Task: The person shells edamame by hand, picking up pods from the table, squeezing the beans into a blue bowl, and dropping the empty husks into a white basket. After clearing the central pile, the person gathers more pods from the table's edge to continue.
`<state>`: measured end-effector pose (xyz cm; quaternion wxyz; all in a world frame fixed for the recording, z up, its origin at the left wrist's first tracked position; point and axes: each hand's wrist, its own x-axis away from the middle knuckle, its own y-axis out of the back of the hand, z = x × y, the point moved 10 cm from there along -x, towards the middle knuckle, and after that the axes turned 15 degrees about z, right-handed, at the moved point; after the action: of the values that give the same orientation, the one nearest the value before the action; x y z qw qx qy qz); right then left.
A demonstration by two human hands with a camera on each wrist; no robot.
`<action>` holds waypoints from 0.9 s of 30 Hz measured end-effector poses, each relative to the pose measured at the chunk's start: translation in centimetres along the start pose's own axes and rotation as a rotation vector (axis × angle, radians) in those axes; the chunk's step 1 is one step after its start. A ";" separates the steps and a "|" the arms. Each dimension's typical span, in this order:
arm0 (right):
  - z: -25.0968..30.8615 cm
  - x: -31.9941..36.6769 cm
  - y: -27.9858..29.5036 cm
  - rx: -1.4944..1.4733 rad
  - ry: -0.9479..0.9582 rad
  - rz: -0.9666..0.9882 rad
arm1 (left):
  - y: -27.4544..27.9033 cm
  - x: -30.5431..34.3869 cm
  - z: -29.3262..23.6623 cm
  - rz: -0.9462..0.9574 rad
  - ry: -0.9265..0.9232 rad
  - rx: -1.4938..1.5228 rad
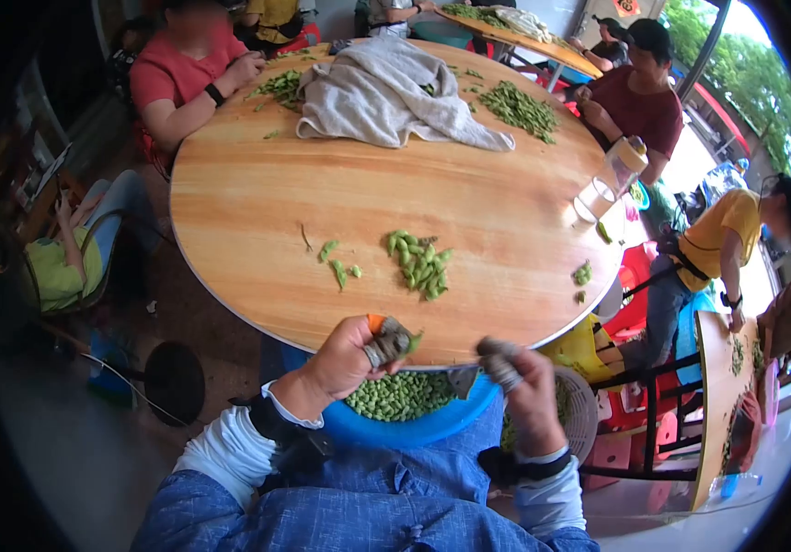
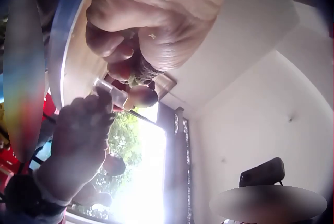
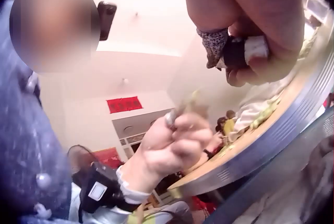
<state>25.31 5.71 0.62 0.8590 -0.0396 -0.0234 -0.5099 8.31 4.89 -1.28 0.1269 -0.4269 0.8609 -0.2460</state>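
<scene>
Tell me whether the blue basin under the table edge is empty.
No, the blue basin is filled with shelled green beans.

Left hand (image 1: 348, 357) pinches a pod (image 1: 413, 341) above blue bowl (image 1: 395, 432).

This is a shared food-preparation hall, open at the front, not a home kitchen. Several people (image 1: 184, 74) sit round a big round wooden bench (image 1: 469, 212) strewn with green bean pods (image 1: 421, 264), and the other benches (image 1: 713, 368) nearby carry the same. Red plastic stools (image 1: 636, 304) stand about under a bare white ceiling (image 2: 261, 104), and trees (image 1: 754, 74) show just past the open side.
</scene>
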 end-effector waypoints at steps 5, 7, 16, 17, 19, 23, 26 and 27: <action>-0.4 0.5 -6.1 -0.219 0.055 0.249 | -2.4 0.5 2.2 0.029 0.099 -0.015; -0.7 0.6 -6.6 -0.266 0.046 0.276 | -2.4 0.9 2.3 0.018 0.111 -0.029; -1.5 0.8 -7.0 -0.323 0.012 0.271 | -3.1 1.2 0.7 -0.067 0.066 -0.249; -1.3 0.8 -6.9 -0.326 0.011 0.226 | -3.1 1.3 0.7 -0.072 0.067 -0.276; -0.7 0.7 -6.9 -0.328 0.015 0.141 | -2.8 1.3 1.4 -0.087 0.062 -0.299; -1.3 0.6 -6.9 -0.310 0.009 0.160 | -2.4 1.6 2.3 -0.082 0.079 -0.249; -3.1 0.6 -6.9 -0.336 -0.030 0.198 | -2.0 1.7 3.0 -0.112 0.066 -0.223; -3.0 0.6 -7.1 -0.351 -0.040 0.193 | -1.7 1.7 3.3 -0.092 0.072 -0.268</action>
<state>19.38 1.58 -2.02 0.8833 -0.2009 0.0526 -0.4204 9.89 1.64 -3.18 0.0265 -0.4701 0.8694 -0.1495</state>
